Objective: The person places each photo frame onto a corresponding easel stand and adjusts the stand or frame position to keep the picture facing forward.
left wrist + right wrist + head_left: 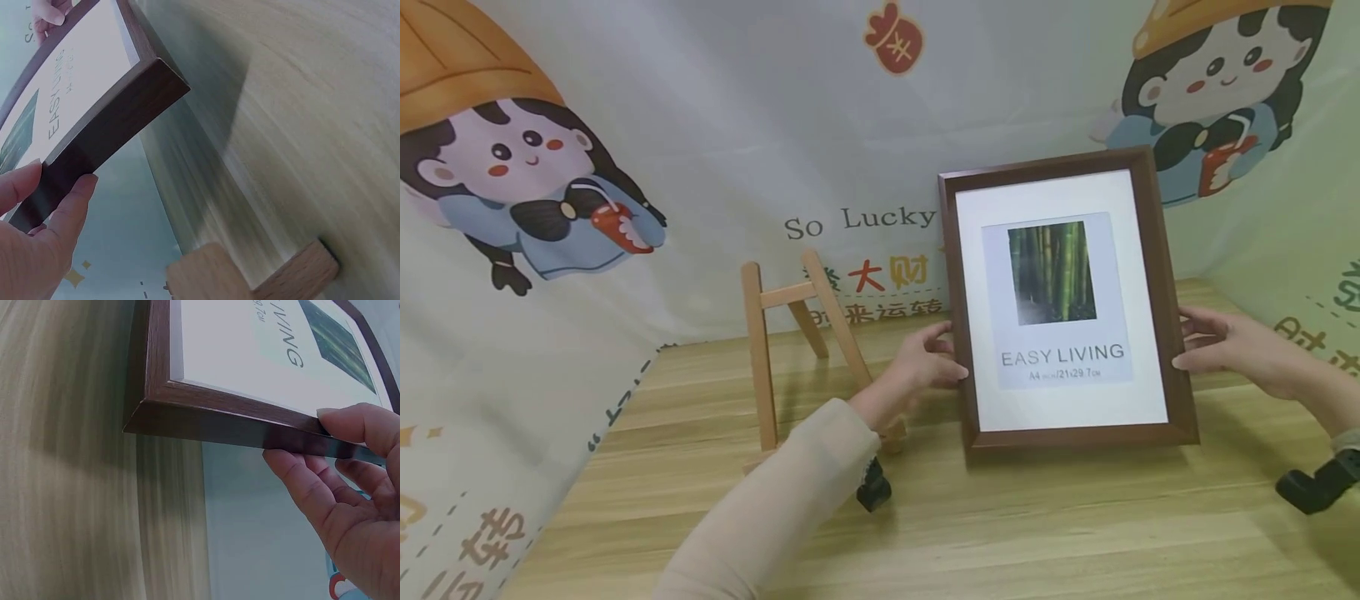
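A dark brown picture frame with a white mat and a small bamboo print is held between both hands, tilted slightly. My left hand pinches its left side, thumb on the front and fingers at the edge. On the opposite side my right hand grips the edge the same way, its thumb on the front face. In both wrist views the frame's lower corner stands over the wooden table with its shadow beneath. A small wooden easel stands left of the frame, partly hidden behind my left forearm.
The wood-grain table runs to a printed cloth backdrop with cartoon figures and lettering, which also hangs at both sides. Part of the easel's wood shows close by in the left wrist view.
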Demonstrator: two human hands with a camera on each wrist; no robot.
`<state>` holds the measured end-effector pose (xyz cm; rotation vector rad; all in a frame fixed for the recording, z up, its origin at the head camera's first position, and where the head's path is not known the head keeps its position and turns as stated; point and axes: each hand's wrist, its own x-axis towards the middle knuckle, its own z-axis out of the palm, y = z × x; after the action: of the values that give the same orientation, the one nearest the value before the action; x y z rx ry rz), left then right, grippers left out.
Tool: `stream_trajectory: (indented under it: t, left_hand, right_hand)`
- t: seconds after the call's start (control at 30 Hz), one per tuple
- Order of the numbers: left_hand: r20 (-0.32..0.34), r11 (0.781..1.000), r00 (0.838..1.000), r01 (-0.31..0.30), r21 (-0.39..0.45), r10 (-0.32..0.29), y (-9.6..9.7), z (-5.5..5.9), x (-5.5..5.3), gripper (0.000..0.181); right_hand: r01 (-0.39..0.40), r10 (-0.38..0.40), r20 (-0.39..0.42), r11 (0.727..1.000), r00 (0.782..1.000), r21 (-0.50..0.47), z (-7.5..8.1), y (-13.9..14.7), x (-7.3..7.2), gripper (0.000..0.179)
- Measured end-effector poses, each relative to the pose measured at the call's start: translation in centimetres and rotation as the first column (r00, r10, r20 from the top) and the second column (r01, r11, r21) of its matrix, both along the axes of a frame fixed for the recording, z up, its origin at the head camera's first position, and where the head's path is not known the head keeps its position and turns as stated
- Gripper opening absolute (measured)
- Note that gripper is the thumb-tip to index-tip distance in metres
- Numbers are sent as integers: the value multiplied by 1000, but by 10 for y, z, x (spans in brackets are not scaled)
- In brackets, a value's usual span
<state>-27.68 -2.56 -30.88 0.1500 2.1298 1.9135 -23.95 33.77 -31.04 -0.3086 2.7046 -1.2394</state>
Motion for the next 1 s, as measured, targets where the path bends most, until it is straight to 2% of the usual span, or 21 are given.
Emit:
stream_trajectory:
  t: [0.3, 0.63, 1.0]
  left_hand:
    - [-34, 1000, 999, -14, 28, 15, -4, 11, 0, 79]
    - [-93, 999, 995, -29, -34, 25, -8, 19, 0, 79]
    - [-87, 999, 995, -44, -14, 43, -16, 24, -1, 78]
  right_hand:
    - [6, -7, -43, 1000, 999, -9, 7, -3, -3, 81]
    - [14, -16, -56, 1000, 998, -25, 13, -7, -5, 82]
    - [20, -21, -71, 1000, 997, -25, 14, -15, -9, 83]
